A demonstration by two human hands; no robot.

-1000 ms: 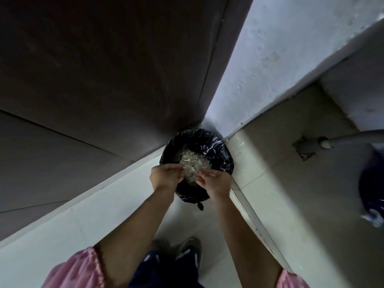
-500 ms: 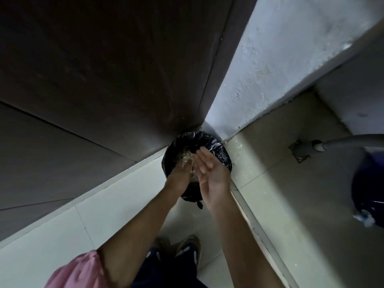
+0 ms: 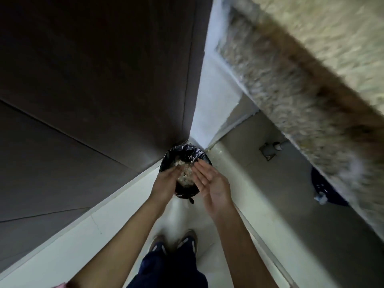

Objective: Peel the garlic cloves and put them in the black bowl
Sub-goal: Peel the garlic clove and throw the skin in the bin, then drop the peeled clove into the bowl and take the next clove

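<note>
I stand over a small bin lined with a black bag (image 3: 182,152) in the floor corner. Pale garlic skins (image 3: 185,173) fill it. My left hand (image 3: 166,181) and my right hand (image 3: 212,181) hover above the bin, a little apart, palms turned toward each other. The fingers of both are straight and hold nothing. No garlic clove and no black bowl is in view.
A dark wooden door or panel (image 3: 93,80) rises on the left, a white wall (image 3: 209,100) behind the bin. A speckled counter edge (image 3: 301,80) overhangs on the right, with a grey pipe (image 3: 278,146) and a dark bag (image 3: 324,183) beneath. My shoes (image 3: 176,244) stand on pale tiles.
One second ago both hands were curled over the bin with skins; they opened and now sit slightly apart. The view tilted up, bringing the counter edge into sight.
</note>
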